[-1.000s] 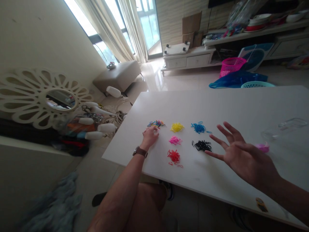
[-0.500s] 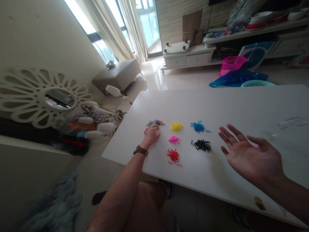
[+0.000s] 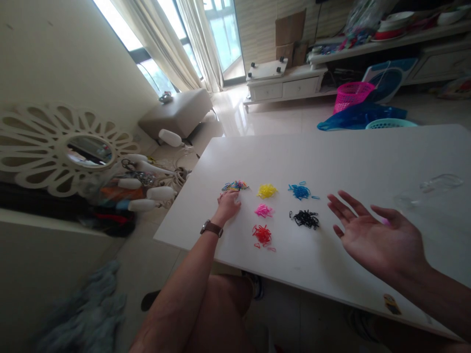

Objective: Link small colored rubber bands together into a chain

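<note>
My left hand (image 3: 228, 204), with a watch on its wrist, rests at the near edge of a mixed-colour pile of small rubber bands (image 3: 236, 185). Its fingers are bent and drawn together, and what their tips hold is hidden. Sorted by colour, more rubber bands lie to the right: yellow (image 3: 267, 190), pink (image 3: 264, 211), red (image 3: 262, 235), blue (image 3: 300, 190) and black (image 3: 306, 219). Above the table's right side, my right hand (image 3: 379, 235) is palm up with fingers spread, holding nothing. A bit of pink shows behind its thumb.
The piles lie on a white table (image 3: 265, 157). Clear plastic items (image 3: 441, 183) are at its right, and a small dark-and-yellow sticker (image 3: 392, 304) is near its front edge. Beyond the table stand a pink basket (image 3: 351, 97) and a low cabinet (image 3: 283, 89). White lamp shades (image 3: 162, 193) are at left.
The whole view has shifted slightly left. My left hand's fingers have moved slightly at the mixed pile, and my right hand stays spread in about the same place.
</note>
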Demonstrator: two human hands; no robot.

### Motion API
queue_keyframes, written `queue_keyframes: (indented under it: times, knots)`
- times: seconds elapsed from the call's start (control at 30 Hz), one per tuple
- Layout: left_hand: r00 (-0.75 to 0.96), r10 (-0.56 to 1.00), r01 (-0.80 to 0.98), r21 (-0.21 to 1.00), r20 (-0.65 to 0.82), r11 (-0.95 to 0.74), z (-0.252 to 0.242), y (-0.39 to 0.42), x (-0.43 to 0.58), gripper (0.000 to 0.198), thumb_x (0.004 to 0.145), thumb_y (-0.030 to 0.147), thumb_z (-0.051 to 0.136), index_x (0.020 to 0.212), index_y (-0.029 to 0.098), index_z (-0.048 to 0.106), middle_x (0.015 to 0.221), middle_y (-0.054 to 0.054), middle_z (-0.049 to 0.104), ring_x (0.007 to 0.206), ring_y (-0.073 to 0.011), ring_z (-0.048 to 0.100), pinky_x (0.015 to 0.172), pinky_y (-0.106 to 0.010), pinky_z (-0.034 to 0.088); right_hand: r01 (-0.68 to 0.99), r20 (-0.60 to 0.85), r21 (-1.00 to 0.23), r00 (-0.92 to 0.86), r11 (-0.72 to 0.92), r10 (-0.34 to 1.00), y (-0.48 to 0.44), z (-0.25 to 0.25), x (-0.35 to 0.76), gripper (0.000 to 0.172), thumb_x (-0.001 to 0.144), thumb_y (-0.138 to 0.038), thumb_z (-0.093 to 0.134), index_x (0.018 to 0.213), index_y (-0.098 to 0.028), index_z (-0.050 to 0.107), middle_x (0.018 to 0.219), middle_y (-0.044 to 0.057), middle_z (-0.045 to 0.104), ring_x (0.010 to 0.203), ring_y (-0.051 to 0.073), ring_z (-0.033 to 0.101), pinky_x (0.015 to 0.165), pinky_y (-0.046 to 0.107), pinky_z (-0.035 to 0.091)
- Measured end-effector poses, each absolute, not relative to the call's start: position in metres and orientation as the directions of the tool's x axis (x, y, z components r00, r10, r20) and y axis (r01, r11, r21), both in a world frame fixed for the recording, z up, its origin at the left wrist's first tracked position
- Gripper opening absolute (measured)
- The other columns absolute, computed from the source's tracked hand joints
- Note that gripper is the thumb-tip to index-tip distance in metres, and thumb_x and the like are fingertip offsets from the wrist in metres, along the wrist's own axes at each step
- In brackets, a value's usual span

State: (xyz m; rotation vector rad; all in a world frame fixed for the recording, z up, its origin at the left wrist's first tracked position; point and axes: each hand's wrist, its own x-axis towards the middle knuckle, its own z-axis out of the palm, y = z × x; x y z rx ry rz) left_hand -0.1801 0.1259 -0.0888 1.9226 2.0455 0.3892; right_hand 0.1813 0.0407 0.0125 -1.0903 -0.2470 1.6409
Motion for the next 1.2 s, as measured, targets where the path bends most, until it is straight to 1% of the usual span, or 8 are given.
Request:
queue_keyframes:
  times: [0.23,0.33,0.5,0.67,0.77,0.97,1.1,1.2]
  knots:
    - [-0.164,0.986,0.871,0.470,0.008,0.141,-0.087,0.131,-0.184,0.027,0.087,0.015,0.058,0.103,0.023,0.078,0.121,-0.004,0.075,0.118,-0.0184,0.066,0.109,-0.032,0.044,-0.677,-0.492,-0.618,-0.064,-0.400,0.868,0.041,0.002,0.189,0.040,0.076,-0.049,0.056,0.112,-0.038,0.069,0.131,-0.001,0.069,0.136,0.026,0.053,0.103,0.047,0.051]
    - [-0.184,0.983,0.885,0.431,-0.019,0.175,-0.086,0.130,-0.182,0.025,0.087,0.017,0.059,0.101,0.024,0.079,0.120,-0.004,0.075,0.117,-0.0196,0.067,0.107,-0.032,0.045,-0.682,-0.482,-0.607,-0.093,-0.409,0.871,0.041,-0.001,0.191,0.041,0.076,-0.049,0.057,0.113,-0.036,0.070,0.130,0.000,0.070,0.135,0.027,0.054,0.101,0.048,0.051]
    - [-0.189,0.974,0.922,0.320,-0.126,0.220,-0.081,0.126,-0.175,0.023,0.085,0.017,0.062,0.099,0.024,0.079,0.122,-0.006,0.074,0.125,-0.0260,0.061,0.107,-0.042,0.042,-0.688,-0.507,-0.588,-0.095,-0.425,0.856,0.039,-0.002,0.191,0.039,0.077,-0.050,0.056,0.110,-0.036,0.071,0.131,0.000,0.070,0.133,0.028,0.056,0.100,0.050,0.050]
    - [-0.187,0.976,0.912,0.349,-0.110,0.214,-0.081,0.125,-0.174,0.021,0.086,0.014,0.060,0.096,0.022,0.077,0.127,-0.006,0.072,0.129,-0.0241,0.058,0.112,-0.045,0.035,-0.684,-0.544,-0.582,-0.075,-0.440,0.836,0.038,0.000,0.190,0.039,0.076,-0.049,0.056,0.107,-0.034,0.072,0.130,0.002,0.070,0.133,0.028,0.055,0.098,0.051,0.051]
    - [-0.177,0.981,0.911,0.363,-0.082,0.195,-0.082,0.126,-0.176,0.020,0.083,0.011,0.062,0.092,0.021,0.077,0.123,-0.005,0.074,0.129,-0.0242,0.058,0.114,-0.045,0.036,-0.688,-0.538,-0.568,-0.105,-0.452,0.836,0.037,-0.001,0.190,0.037,0.075,-0.048,0.057,0.106,-0.033,0.073,0.127,0.003,0.072,0.131,0.029,0.057,0.095,0.050,0.052]
    - [-0.083,0.996,0.828,0.560,0.044,0.044,-0.075,0.130,-0.176,0.023,0.080,0.006,0.062,0.087,0.020,0.078,0.111,-0.004,0.078,0.107,-0.0175,0.070,0.104,-0.031,0.050,-0.705,-0.584,-0.520,-0.119,-0.483,0.803,0.034,-0.006,0.187,0.038,0.076,-0.044,0.055,0.106,-0.029,0.073,0.132,0.006,0.070,0.133,0.026,0.057,0.086,0.044,0.057]
    - [-0.083,0.995,0.735,0.677,0.050,0.027,-0.064,0.131,-0.161,0.015,0.081,0.011,0.065,0.080,0.019,0.078,0.094,-0.003,0.080,0.089,-0.0179,0.074,0.090,-0.030,0.058,-0.715,-0.583,-0.510,-0.120,-0.477,0.803,0.032,-0.008,0.187,0.033,0.077,-0.042,0.055,0.102,-0.029,0.073,0.128,0.007,0.071,0.131,0.028,0.058,0.081,0.044,0.058]
    - [-0.008,0.999,0.688,0.725,0.046,-0.028,-0.057,0.130,-0.147,0.012,0.079,0.012,0.067,0.078,0.019,0.078,0.093,-0.003,0.079,0.087,-0.0182,0.074,0.087,-0.030,0.059,-0.723,-0.590,-0.504,-0.113,-0.473,0.800,0.030,-0.007,0.186,0.029,0.076,-0.040,0.055,0.096,-0.028,0.073,0.124,0.009,0.073,0.130,0.029,0.060,0.078,0.045,0.059]
